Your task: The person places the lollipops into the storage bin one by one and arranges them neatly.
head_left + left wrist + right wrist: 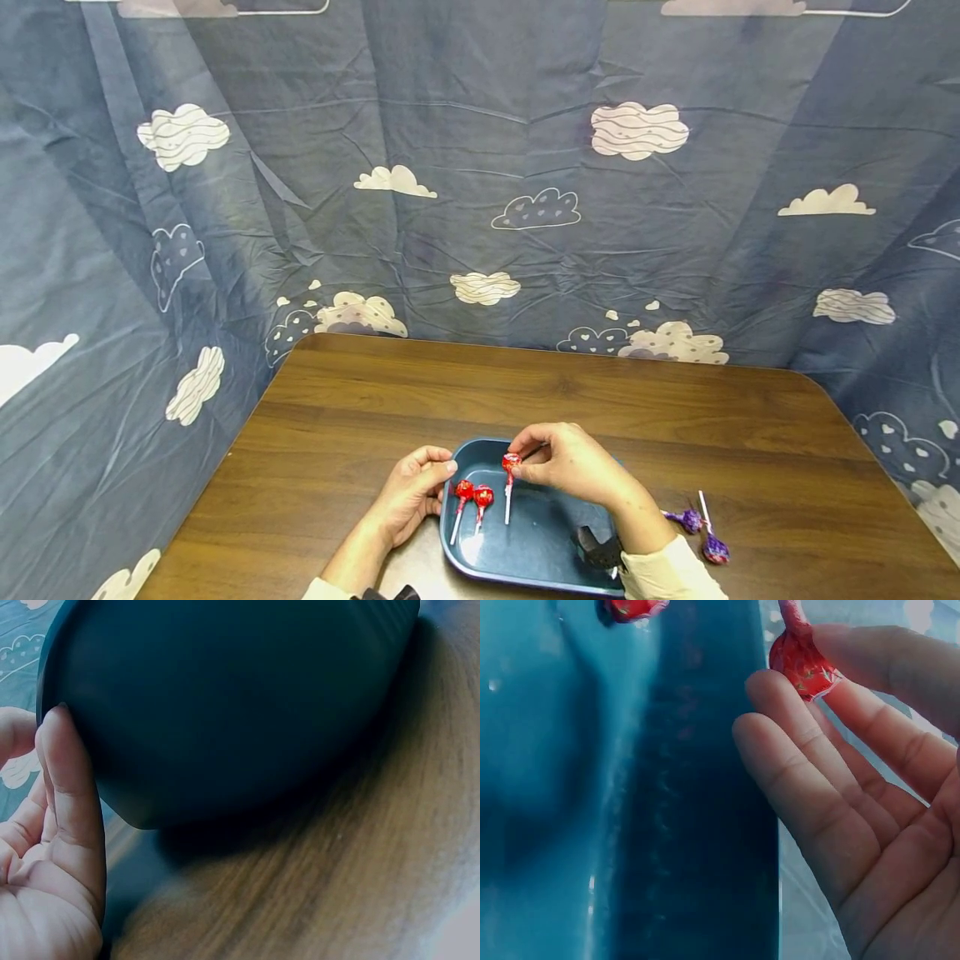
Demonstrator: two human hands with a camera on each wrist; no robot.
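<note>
Hanging stick downward, a red lollipop point(512, 461) is pinched by its round, shiny-wrapped head between the thumb and finger of the right hand point(572, 463), the other fingers being loosely extended. It is held above the far left part of a blue tray point(536, 546); whether the tip of its white stick touches the floor cannot be told. The tray is smooth and glossy, rectangular with rounded corners, and its left rim is gripped narrowly between the thumb and fingers of the left hand point(408, 496). Inside it, at the left, two red lollipops point(483, 497) are laid side by side, their thin sticks pointed toward the near edge. To the right of the tray, two purple lollipops point(716, 550) in crinkled wrappers are seen close together on the table point(390, 392), whose brown top is streaked with wood grain and rounded at its far corners. Behind it, a creased dark blue cloth point(465, 225) is hung, printed with cream clouds, some wavy-lined and some dotted.
</note>
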